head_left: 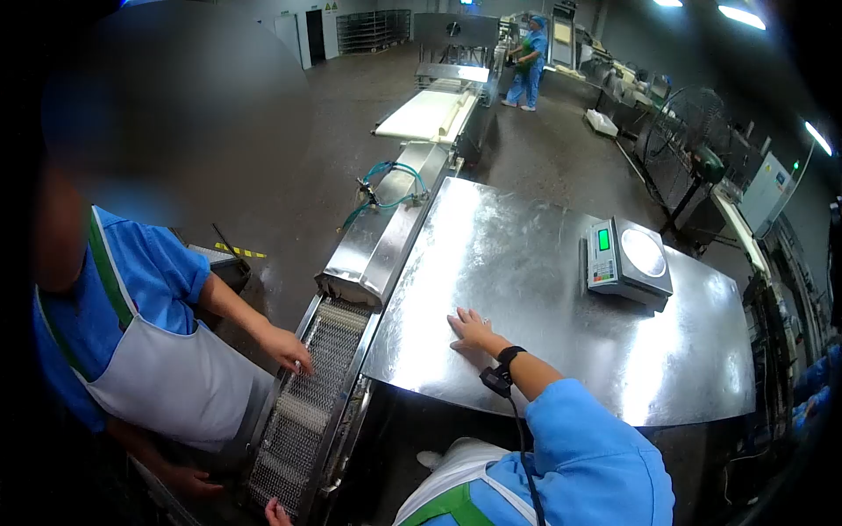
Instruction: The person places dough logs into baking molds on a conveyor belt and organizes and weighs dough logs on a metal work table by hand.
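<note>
My right hand (474,332) lies flat on the steel table (526,254), fingers spread and nothing in them. A black strap with a small device and cable (498,377) is around that wrist. At the bottom edge of the view, only the fingers of my left hand (278,512) show, stretched out beside the lower end of the metal mesh conveyor (298,430). No object can be seen in them; the rest of that hand is cut off. Pale bands cross the mesh belt, which runs out from under a steel cover (386,228).
Across the conveyor stands a co-worker in a white apron (184,377), one hand (289,351) over the belt. A digital scale (627,263) sits on the table's right part. Farther off are a white belt (425,114), another person (528,66) and a large fan (688,131).
</note>
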`<state>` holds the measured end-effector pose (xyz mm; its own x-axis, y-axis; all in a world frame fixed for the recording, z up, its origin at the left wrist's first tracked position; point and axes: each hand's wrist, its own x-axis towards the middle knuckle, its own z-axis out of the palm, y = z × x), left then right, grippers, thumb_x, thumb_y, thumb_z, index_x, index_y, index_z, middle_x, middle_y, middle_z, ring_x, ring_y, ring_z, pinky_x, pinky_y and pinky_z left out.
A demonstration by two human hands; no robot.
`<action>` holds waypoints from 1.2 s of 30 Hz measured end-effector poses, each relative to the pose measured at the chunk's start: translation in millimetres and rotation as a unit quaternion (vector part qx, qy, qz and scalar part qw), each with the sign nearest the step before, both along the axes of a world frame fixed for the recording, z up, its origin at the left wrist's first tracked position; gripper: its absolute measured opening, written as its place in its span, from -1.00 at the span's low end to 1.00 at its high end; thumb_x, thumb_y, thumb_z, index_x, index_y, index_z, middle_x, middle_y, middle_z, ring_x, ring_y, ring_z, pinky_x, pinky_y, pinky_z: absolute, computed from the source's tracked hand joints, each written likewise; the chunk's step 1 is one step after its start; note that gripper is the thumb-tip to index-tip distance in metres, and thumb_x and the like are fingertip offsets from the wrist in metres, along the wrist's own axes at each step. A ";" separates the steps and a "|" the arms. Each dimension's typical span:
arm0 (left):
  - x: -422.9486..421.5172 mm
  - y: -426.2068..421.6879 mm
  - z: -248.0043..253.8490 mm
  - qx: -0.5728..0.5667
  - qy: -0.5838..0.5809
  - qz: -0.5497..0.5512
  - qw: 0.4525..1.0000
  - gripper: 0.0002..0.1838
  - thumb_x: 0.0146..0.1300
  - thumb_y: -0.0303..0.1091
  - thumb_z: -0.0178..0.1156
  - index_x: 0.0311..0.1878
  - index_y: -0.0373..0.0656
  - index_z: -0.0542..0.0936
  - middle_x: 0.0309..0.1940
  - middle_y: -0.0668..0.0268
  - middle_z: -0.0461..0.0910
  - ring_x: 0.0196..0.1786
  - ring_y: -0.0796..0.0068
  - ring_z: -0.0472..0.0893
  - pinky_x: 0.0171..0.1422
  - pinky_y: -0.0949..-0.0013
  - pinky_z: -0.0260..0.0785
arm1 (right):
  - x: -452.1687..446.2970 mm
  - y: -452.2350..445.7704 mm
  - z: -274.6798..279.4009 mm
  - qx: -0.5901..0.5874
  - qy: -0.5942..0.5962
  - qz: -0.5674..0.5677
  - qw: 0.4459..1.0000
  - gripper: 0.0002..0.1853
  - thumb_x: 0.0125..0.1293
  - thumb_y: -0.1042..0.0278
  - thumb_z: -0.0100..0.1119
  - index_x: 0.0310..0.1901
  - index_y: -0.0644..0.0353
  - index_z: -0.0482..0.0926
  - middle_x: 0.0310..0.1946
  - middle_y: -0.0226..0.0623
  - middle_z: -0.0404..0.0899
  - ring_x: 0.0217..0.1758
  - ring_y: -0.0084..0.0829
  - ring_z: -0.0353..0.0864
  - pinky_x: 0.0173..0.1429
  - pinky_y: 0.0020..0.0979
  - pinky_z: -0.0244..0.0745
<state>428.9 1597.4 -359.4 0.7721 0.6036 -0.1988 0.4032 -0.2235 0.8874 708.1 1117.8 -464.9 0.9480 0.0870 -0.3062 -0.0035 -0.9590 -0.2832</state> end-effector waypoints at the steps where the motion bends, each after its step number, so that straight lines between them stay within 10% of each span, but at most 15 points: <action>1: 1.7 -1.5 -1.9 0.019 -0.020 -0.007 1.000 -0.63 0.15 -0.24 -0.11 -0.05 -0.30 0.30 -0.08 0.14 0.31 -0.02 0.32 0.28 0.08 0.35 0.07 | -2.6 -5.4 4.0 0.002 0.016 -0.009 1.000 -0.22 -0.16 0.00 0.15 0.15 -0.16 0.01 0.20 -0.23 -0.18 0.25 -0.10 -0.23 0.10 0.13 -0.14; 36: -66.9 17.8 -4.6 -0.006 -0.012 0.134 0.991 -0.67 0.16 -0.15 -0.13 -0.05 -0.06 0.36 -0.02 0.34 0.30 0.09 0.41 0.21 0.14 0.32 -0.01 | 18.8 49.1 3.6 -0.068 0.042 0.094 0.992 -0.21 -0.18 0.12 0.22 0.13 -0.23 0.02 0.20 -0.24 -0.16 0.23 -0.08 -0.18 0.11 0.07 -0.01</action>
